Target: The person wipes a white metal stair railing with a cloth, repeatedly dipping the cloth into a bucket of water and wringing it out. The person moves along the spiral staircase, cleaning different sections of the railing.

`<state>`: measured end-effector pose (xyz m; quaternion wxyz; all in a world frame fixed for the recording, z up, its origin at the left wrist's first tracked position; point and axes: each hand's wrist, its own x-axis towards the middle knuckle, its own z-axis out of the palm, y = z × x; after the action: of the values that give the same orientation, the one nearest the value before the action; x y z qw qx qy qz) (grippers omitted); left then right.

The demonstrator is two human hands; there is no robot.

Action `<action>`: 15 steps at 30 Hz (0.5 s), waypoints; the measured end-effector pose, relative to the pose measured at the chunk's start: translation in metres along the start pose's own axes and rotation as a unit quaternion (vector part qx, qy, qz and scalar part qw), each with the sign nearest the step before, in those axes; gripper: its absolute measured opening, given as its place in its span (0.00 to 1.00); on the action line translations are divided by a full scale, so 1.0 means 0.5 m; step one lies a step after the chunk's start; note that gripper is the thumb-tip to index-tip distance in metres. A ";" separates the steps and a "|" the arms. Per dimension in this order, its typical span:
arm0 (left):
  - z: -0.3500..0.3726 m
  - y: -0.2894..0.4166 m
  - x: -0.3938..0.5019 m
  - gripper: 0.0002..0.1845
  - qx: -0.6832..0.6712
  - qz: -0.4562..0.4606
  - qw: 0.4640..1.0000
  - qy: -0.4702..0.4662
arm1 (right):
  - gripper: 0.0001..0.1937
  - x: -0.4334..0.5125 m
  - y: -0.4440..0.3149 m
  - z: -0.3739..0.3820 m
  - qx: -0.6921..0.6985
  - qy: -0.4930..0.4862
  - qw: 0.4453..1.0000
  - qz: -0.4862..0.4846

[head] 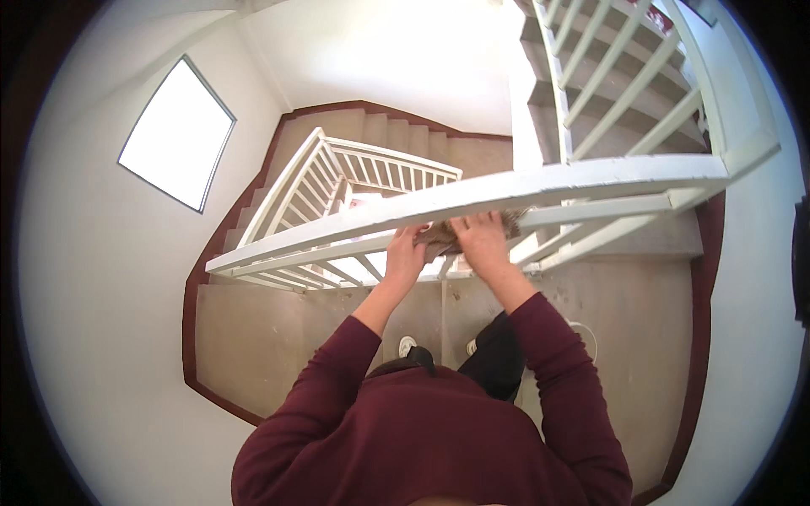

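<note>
Both hands are at a white stair railing (468, 190) that crosses in front of me. My left hand (406, 253) grips the left end of a crumpled brown cloth (441, 239), its fingers reaching up under the top handrail. My right hand (482, 243) lies over the cloth's right part, fingers bent on it. The cloth wraps around a lower rail just beneath the handrail; its far side is hidden. White balusters run down below it.
The stairwell opens beyond the railing, with a lower flight and its white balustrade (392, 155). Stairs (607, 82) rise at the upper right. A window (180, 133) is in the left wall. A pale round rim (588, 335) shows beside my right sleeve.
</note>
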<state>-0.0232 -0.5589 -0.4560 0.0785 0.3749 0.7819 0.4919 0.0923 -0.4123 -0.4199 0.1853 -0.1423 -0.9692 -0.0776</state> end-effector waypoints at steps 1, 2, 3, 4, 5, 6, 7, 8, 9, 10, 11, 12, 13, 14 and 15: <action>-0.021 -0.032 -0.010 0.17 -0.007 -0.022 1.000 0.018 | 0.11 0.012 -0.033 0.024 0.009 0.021 1.000 -0.011; -0.040 -0.060 -0.016 0.17 -0.001 -0.051 0.998 0.028 | 0.11 0.024 -0.064 0.045 0.028 -0.063 0.998 -0.001; -0.057 -0.086 -0.020 0.16 -0.013 -0.069 0.996 0.048 | 0.12 0.036 -0.092 0.064 0.010 -0.043 0.999 -0.018; -0.073 -0.111 -0.024 0.16 -0.010 -0.088 0.994 0.064 | 0.12 0.046 -0.117 0.083 0.019 -0.079 0.997 -0.016; -0.089 -0.133 -0.030 0.16 -0.012 -0.122 0.990 0.074 | 0.13 0.055 -0.143 0.101 0.041 -0.116 0.992 -0.013; -0.102 -0.152 -0.037 0.16 0.042 -0.093 0.988 0.113 | 0.13 0.066 -0.168 0.119 0.030 -0.068 0.997 -0.032; -0.115 -0.170 -0.044 0.17 0.095 -0.074 0.981 0.150 | 0.13 0.077 -0.192 0.135 0.022 -0.020 0.998 -0.051; -0.119 -0.183 -0.053 0.17 0.150 -0.071 0.970 0.180 | 0.13 0.083 -0.214 0.151 0.030 -0.058 0.997 -0.048; -0.124 -0.196 -0.062 0.17 0.130 -0.099 0.968 0.193 | 0.14 0.090 -0.234 0.165 0.002 -0.055 0.996 -0.065; -0.129 -0.208 -0.071 0.17 0.113 -0.140 0.963 0.200 | 0.15 0.094 -0.252 0.176 0.028 -0.046 0.996 -0.073; -0.131 -0.220 -0.077 0.17 0.092 -0.177 0.957 0.211 | 0.15 0.100 -0.266 0.186 0.045 -0.060 0.994 -0.080; -0.133 -0.232 -0.079 0.18 0.005 -0.245 0.953 0.177 | 0.15 0.103 -0.276 0.193 0.067 -0.084 0.991 -0.082; -0.130 -0.242 -0.080 0.18 -0.018 -0.256 0.953 0.161 | 0.16 0.105 -0.284 0.197 0.085 -0.117 0.986 -0.082; -0.123 -0.251 -0.080 0.18 -0.048 -0.263 0.951 0.154 | 0.16 0.107 -0.288 0.198 0.109 -0.144 0.980 -0.084; -0.116 -0.257 -0.079 0.18 -0.086 -0.277 0.946 0.145 | 0.14 0.108 -0.289 0.196 0.103 -0.142 0.981 -0.088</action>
<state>-0.0892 -0.6564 -0.5429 0.1291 0.0600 0.8127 0.5650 -0.0327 -0.5158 -0.5035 0.0517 -0.0465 -0.9972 0.0277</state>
